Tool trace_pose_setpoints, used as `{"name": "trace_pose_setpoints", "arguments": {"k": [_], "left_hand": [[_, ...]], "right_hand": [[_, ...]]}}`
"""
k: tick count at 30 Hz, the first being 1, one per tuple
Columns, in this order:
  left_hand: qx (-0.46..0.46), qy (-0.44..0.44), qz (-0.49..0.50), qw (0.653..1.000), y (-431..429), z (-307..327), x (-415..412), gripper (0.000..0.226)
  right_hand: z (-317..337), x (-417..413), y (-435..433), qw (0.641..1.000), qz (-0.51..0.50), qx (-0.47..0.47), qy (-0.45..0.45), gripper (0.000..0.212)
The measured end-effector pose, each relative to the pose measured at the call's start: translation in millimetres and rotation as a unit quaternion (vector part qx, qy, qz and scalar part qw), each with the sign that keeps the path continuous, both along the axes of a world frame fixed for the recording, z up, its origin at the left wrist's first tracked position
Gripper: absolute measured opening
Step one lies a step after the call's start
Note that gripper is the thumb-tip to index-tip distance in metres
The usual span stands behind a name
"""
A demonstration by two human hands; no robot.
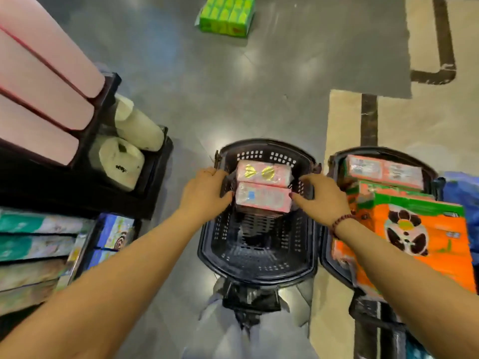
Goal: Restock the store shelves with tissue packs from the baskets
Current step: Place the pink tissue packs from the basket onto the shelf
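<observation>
Fingers [225, 196] of the left hand [204, 195] press the left end of the near pink tissue pack [263, 202]; the right hand [320, 195] clamps its right end, so both hands grip that one pack. It sits in the far part of the black basket [256, 268] on the floor, touching a second pink pack [263, 172] beyond it. Right of this basket, a second basket [383, 151] holds an orange panda-print pack [420, 229] and further pink packs [383, 169]. Left of the black basket stand shelves [85, 193] with stocked tissue goods. Beyond the black basket, well apart, lies a green pack [226, 15].
</observation>
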State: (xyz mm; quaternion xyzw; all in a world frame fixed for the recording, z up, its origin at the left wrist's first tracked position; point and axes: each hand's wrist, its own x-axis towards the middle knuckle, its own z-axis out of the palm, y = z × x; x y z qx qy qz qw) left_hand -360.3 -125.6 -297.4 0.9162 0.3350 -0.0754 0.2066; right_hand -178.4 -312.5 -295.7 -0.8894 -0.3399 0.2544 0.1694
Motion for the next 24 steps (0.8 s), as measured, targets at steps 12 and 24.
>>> {"name": "trace_pose_setpoints", "arguments": {"k": [12,24], "left_hand": [[-0.226,-0.096,0.186,0.951,-12.2,-234.5,39.1,0.054],[-0.420,-0.181,0.399,0.795,-12.9,-371.9,57.3,0.071]], "right_hand": [[-246.3,3.0,5.4,0.921,-0.310,-0.009,0.235,0.061],[-374.5,-4.0,15.2,0.750,-0.512,0.160,0.387,0.065]]}}
